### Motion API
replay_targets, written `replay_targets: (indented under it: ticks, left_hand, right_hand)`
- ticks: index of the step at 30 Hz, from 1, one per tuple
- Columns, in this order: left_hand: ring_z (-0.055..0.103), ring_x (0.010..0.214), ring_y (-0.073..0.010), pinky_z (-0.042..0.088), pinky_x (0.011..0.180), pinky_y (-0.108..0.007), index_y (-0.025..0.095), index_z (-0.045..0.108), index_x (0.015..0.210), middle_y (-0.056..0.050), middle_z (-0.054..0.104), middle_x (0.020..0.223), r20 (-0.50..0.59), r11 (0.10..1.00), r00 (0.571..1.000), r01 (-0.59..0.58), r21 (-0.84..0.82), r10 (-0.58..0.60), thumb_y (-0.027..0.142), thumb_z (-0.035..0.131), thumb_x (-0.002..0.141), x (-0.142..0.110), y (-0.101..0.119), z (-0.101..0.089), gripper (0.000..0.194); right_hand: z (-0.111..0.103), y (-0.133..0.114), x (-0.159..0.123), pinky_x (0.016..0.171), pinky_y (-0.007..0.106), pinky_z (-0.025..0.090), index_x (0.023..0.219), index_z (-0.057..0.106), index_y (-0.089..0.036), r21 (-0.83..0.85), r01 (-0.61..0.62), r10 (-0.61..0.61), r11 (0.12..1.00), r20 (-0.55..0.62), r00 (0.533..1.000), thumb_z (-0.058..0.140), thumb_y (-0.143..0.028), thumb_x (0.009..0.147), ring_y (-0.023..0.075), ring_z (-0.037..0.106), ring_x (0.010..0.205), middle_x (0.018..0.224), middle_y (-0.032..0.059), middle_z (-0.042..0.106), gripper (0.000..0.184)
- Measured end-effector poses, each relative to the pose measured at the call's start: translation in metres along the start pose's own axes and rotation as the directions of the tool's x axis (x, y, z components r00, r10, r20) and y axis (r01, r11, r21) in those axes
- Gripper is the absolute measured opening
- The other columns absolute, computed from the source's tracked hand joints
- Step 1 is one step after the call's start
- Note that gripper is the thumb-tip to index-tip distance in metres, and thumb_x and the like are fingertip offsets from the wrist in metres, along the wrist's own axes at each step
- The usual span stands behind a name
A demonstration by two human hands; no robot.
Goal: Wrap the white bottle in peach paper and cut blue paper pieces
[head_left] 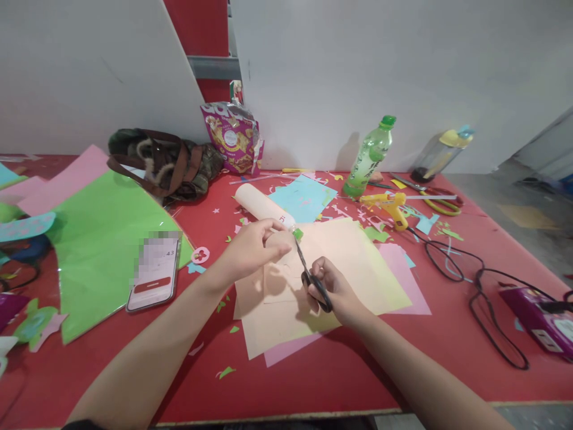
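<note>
My left hand (253,249) is held over a stack of paper, its fingers and thumb curled round what looks like a small rounded piece of pale peach paper (278,240). In my right hand (333,286) is a pair of scissors (302,257) with black handles. Its blades point away from me, and their tips are close to the held paper. Under both hands lie peach paper sheets (367,286), with pink paper (412,286) showing beneath. Just beyond my left fingers, a white bottle (259,205) with a green cap (298,233) lies on its side.
The red table (201,370) is strewn with paper scraps. Left are a phone (154,278), green sheet (102,239) and camouflage bag (179,164). A snack bag (233,140), green bottle (369,158), yellow glue gun (389,208) and tumbler (441,156) stand or lie behind. A black cable (481,298) loops right.
</note>
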State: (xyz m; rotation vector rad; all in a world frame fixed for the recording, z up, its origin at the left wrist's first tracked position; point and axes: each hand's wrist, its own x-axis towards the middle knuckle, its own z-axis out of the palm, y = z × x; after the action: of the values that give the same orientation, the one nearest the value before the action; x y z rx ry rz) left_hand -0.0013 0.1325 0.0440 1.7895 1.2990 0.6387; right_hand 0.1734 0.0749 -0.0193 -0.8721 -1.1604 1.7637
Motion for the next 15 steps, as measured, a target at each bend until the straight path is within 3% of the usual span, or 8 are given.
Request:
replay_targets:
  ticks: [7,15]
  left_hand:
    - [0.032,0.044,-0.0063,0.025,0.042,-0.017,0.018,0.054,0.081,0.008,0.034,0.05,0.014,0.996,1.0,-0.023,0.083,0.022,0.03,0.055,0.065,-0.0002,-0.0002,0.0027,0.021]
    - [0.042,0.048,-0.0072,0.033,0.047,-0.018,0.017,0.053,0.084,0.006,0.047,0.058,0.024,1.0,1.0,-0.005,-0.026,0.005,0.028,0.056,0.065,0.0003,-0.0008,0.0023,0.022]
  right_hand:
    - [0.001,-0.0003,0.0,0.035,0.015,0.029,0.073,0.03,-0.021,0.015,0.012,-0.012,1.0,-0.002,1.0,0.061,-0.037,0.068,0.0039,0.044,0.038,0.058,-0.0095,0.041,0.035]
    - [0.0024,-0.0022,-0.0002,0.032,0.014,0.026,0.07,0.028,-0.022,0.014,-0.007,0.007,1.0,-0.038,0.999,0.062,-0.035,0.067,0.0026,0.037,0.031,0.049,-0.0126,0.037,0.036]
